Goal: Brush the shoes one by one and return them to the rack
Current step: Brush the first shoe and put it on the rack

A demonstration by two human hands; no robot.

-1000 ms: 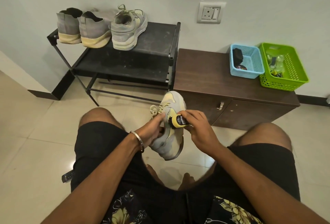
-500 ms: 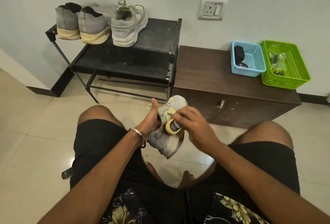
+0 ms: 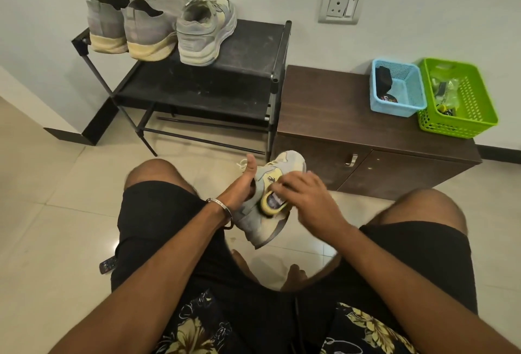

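Observation:
I hold a grey and pale yellow sneaker (image 3: 260, 226) above the floor between my knees, toe pointing away. My left hand (image 3: 242, 184) grips it from the left, fingers inside the opening and thumb up. My right hand (image 3: 306, 195) holds a yellow shoe brush (image 3: 272, 204) with its bristles against the shoe's side. On the top shelf of the black rack (image 3: 248, 52) stand three shoes: two grey slip-ons with cream soles (image 3: 105, 26) (image 3: 149, 32) and the matching grey laced sneaker (image 3: 204, 29), heels toward me.
A brown cabinet (image 3: 324, 105) stands right of the rack, with a blue basket (image 3: 406, 97) and a green basket (image 3: 473, 111) on top holding small items. A wall socket (image 3: 341, 5) is above. A dark remote (image 3: 107, 265) lies on the tiled floor beside my left thigh.
My right hand has slid the brush down the side of the shoe toward the heel. My left hand shifted its grip, thumb now raised, and the shoe tilted slightly.

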